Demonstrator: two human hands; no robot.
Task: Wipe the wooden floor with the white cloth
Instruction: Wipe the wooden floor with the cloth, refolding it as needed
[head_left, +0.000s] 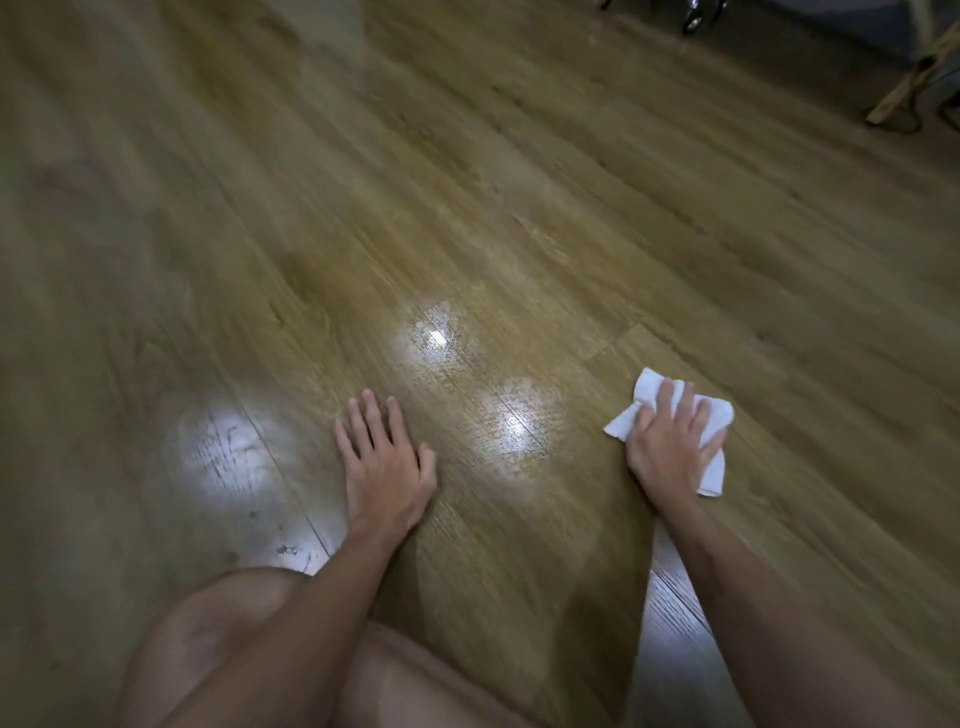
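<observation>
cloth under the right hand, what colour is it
White, plain with no pattern. The cloth shows best in the head view, under the right hand on the floor.

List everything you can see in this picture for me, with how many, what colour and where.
Brown wooden plank floor: one, brown, fills the view.
Folded white cloth: one, white, flat on the floor at right, under the right hand.
Bright light reflections: three, whitish, on the floor near the hands.
Small dark wheels: at least one, black, top edge, far right; what they belong to is cut off.
Pale wooden strut: one, light wood, top right corner.
Left hand: one, flat on the bare floor, fingers spread.
Right hand: one, pressing on the cloth.
Bare knee: one, bottom left.
</observation>
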